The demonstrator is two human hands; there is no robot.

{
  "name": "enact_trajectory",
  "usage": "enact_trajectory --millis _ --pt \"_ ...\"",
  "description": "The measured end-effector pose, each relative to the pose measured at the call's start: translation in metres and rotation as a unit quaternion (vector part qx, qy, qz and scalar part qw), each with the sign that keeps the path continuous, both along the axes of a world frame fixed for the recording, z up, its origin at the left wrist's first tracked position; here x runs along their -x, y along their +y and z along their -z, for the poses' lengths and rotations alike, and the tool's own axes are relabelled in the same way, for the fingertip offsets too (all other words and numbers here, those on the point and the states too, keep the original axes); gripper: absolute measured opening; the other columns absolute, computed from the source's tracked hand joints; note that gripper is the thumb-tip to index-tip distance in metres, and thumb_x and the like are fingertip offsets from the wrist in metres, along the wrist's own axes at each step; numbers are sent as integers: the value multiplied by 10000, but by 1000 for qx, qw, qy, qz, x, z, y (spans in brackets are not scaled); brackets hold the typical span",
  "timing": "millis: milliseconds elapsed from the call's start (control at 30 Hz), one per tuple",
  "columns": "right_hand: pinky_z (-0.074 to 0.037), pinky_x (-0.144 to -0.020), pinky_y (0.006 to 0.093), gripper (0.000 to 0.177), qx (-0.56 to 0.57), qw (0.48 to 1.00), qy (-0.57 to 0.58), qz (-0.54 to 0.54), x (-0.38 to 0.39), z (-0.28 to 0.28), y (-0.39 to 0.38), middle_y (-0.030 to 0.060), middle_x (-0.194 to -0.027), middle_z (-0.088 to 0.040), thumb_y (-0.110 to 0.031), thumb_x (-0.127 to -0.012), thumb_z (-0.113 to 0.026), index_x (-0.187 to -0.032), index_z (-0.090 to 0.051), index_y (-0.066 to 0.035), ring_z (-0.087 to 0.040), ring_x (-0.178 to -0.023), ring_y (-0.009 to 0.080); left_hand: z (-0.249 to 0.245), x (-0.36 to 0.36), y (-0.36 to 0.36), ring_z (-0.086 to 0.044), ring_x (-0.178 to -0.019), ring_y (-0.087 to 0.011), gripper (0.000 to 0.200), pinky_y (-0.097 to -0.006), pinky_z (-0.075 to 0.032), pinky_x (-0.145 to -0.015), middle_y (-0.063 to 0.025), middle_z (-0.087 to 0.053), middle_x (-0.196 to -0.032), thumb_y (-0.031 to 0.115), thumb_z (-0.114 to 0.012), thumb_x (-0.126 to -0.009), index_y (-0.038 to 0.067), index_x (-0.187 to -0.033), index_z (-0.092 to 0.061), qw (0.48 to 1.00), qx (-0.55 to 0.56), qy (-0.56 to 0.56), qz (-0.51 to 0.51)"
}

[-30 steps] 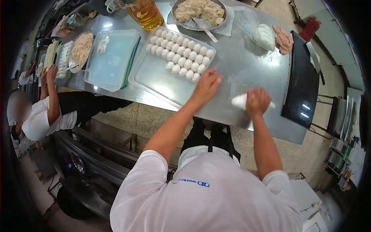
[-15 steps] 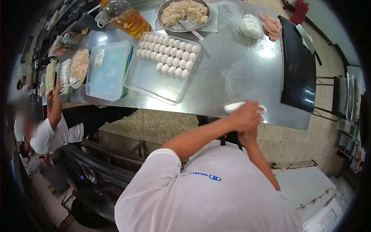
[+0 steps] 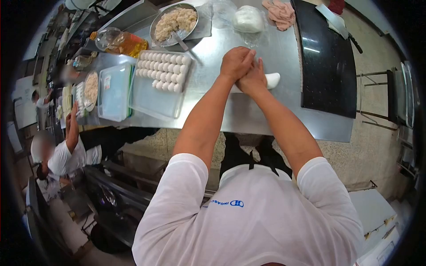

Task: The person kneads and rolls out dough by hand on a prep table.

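A smooth white dough roll point(image 3: 273, 80) lies on the metal table, its right end showing and its middle hidden beneath my hands. My right hand point(image 3: 253, 80) rests on the roll, its fingers stretched forward and close together. Touching it from the left is my left hand point(image 3: 237, 64), with curled fingers; what lies under them is hidden. A larger white lump point(image 3: 248, 20), seemingly dough in clear plastic, sits beyond my hands.
Left of my hands, a clear tray point(image 3: 153, 99) holds rows of white dough balls point(image 3: 164, 68). Behind it stand an oil jug point(image 3: 122, 43) and a bowl of pale filling point(image 3: 175, 24). A pink cloth point(image 3: 279, 14) and black board point(image 3: 328, 66) lie right. Another person point(image 3: 73, 148) works at left.
My hands, together near the table's front edge before, have moved forward and left over the table. The dough roll is farther from the edge, now under them. The view has shifted.
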State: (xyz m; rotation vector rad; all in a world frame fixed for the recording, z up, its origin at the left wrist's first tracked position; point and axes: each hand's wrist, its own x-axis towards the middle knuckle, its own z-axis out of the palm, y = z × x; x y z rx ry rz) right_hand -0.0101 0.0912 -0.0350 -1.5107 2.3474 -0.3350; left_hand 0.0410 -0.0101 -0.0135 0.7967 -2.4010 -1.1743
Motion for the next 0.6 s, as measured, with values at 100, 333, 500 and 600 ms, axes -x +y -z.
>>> enact_trajectory --millis 100,333,500,600 --pt "-170 -1291 549 749 109 989 40 -90 -23 15 61 241 -1625 -398 -320 -936 -639 -1573 -402 -5 -315 -1539 413 18 -30 54 -696 -914 -386 388 -446 -546 -864 -186 -737 -986 388 -571 -1034 57 -1038 -774 994 -75 24 -73" --pt "-554 -915 447 271 109 918 -376 -69 -4 -34 266 195 -1095 -740 -175 -974 -663 -1176 -728 -7 -708 -1053 369 28 -82 202 -512 -1383 -381 584 -597 -287 -1215 -148 -616 -1432 432 -571 -1007 82 -1474 -564 977 174 -101 -78" --pt "-553 -840 379 266 113 927 -320 159 50 -27 366 181 -992 -757 -230 -997 -685 -1075 -747 16 -726 -903 324 23 -20 143 -427 -1470 -376 639 -597 -248 -1240 -104 -536 -1553 523 -516 -1018 136 -1527 -530 951 190 -224 -96" --pt "-544 -823 378 286 157 925 -280 202 60 -29 347 173 -960 -748 -248 -1011 -667 -1045 -740 26 -714 -877 322 40 7 96 -371 -1519 -389 691 -562 -226 -1266 -134 -448 -1636 559 -468 -1039 115 -1569 -479 949 185 -206 -152"
